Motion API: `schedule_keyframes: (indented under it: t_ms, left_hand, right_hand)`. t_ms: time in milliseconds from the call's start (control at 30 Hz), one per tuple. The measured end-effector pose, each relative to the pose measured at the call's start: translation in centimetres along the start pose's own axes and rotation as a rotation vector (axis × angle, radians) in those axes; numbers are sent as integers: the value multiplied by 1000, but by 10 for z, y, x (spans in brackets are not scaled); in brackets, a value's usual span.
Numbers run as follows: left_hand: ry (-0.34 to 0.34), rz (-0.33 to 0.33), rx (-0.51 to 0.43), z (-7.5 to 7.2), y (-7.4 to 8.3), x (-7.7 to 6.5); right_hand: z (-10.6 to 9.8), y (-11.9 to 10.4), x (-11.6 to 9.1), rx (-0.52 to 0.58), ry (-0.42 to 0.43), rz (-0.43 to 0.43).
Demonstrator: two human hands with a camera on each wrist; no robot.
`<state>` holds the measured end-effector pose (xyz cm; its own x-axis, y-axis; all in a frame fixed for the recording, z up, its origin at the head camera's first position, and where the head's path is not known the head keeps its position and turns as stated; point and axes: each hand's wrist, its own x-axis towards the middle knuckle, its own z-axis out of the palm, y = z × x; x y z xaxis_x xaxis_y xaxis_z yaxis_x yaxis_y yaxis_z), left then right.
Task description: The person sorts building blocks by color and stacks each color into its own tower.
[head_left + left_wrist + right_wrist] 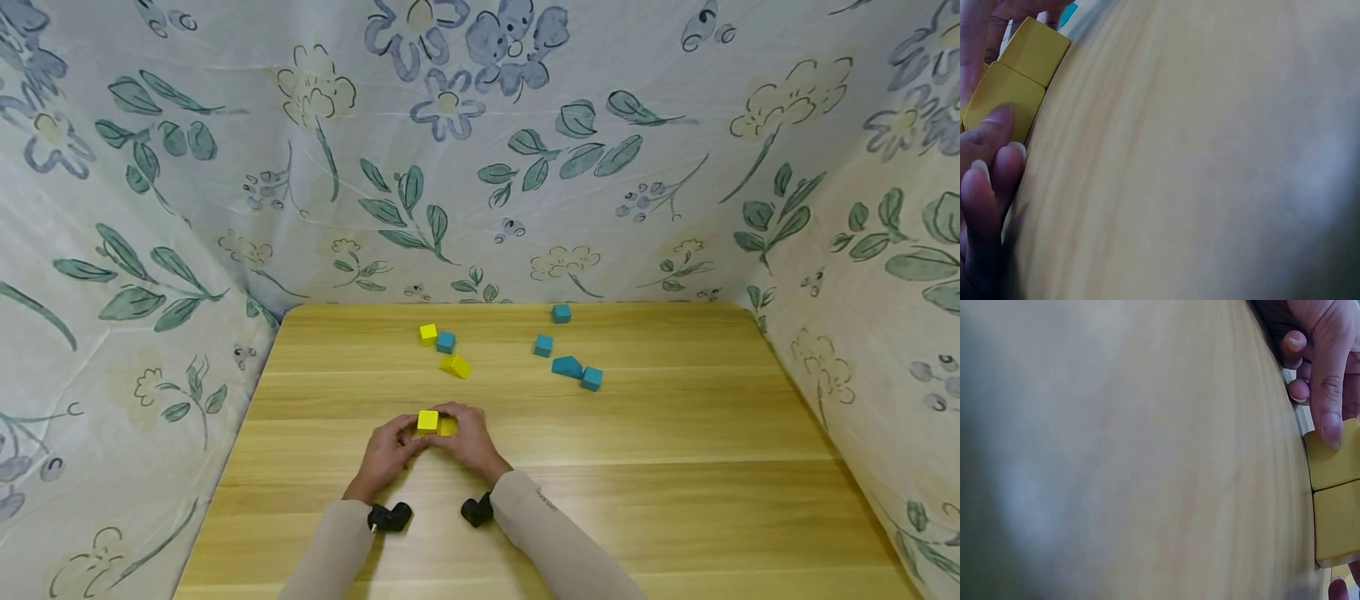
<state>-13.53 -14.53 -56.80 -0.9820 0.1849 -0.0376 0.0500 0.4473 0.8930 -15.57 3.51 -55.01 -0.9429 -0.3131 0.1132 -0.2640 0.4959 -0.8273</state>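
Near the middle front of the table, my left hand and right hand meet around a small group of yellow blocks. One yellow cube appears higher than the yellow block at its right. In the left wrist view, two yellow faces stand side by side; my left thumb presses the nearer yellow block. The right wrist view shows that thumb on one yellow block, touching its neighbor. My right hand's fingers curl around the right side of the group, partly hidden.
Beyond my hands lie a yellow cube, a blue cube and a yellow wedge. Farther right are a blue wedge and blue cubes. Flowered cloth surrounds the wooden table at its back and sides.
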Motion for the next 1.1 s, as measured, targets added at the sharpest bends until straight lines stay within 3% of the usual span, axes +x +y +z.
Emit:
schedule_keyframes:
  t_ms: [133,267,467,600,767,1100]
  left_hand:
    - [1,-3,-6,-1,-1,-1]
    - [4,-7,-4,-2,-1,-2]
    - [12,-23,-13,-2,0,-2]
    - [11,-13,-18,-1,-1,-1]
    - [2,-11,-28,0,-2,0]
    - [-7,-14,-14,1,0,-1]
  right_hand:
    - [0,-1,0,16,-23,13]
    - [-6,-2,-1,103,-69,27]
    - [-43,9,3,240,-183,73]
    - [-73,23,15,258,-183,124]
    - [-89,31,44,183,-94,158]
    - [-69,19,122,-52,-49,86]
